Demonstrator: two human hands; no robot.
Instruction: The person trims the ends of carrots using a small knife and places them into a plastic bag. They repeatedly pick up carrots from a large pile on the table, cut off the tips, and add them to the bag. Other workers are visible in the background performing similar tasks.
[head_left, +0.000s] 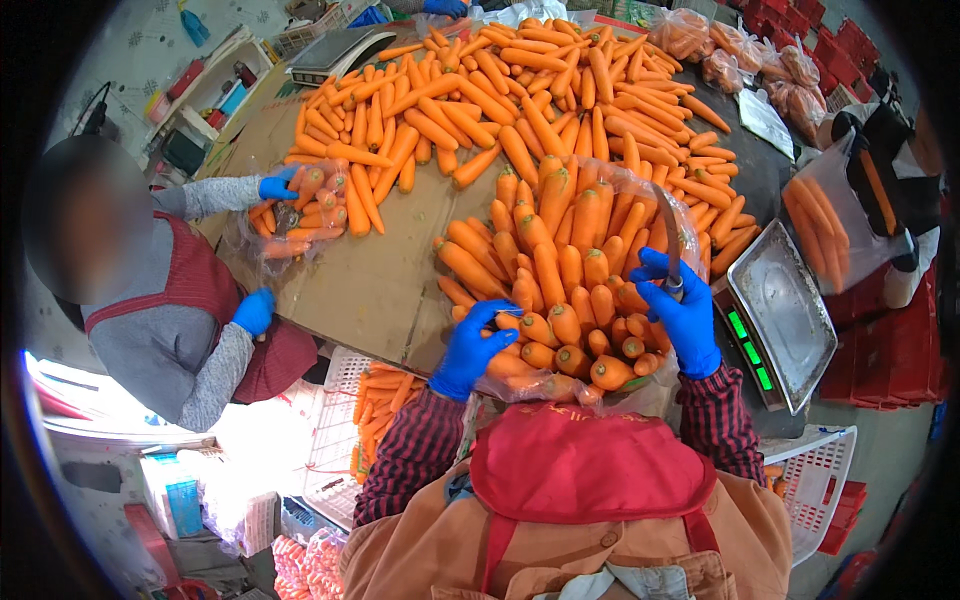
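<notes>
Head view: bagged carrots (548, 275); yellow lettering (580, 411) on red apron (590, 470); green scale displays (751, 352)

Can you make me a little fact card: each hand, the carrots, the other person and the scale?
Left hand: blue-gloved, at the near carrots
Right hand: blue-gloved, holding a curved tool, maybe a knife
Carrots: orange, heaped, clear plastic around the near ones
Other person: blue-gloved, one hand at a small bag of carrots
Scale: right of the carrots, green lights
</notes>
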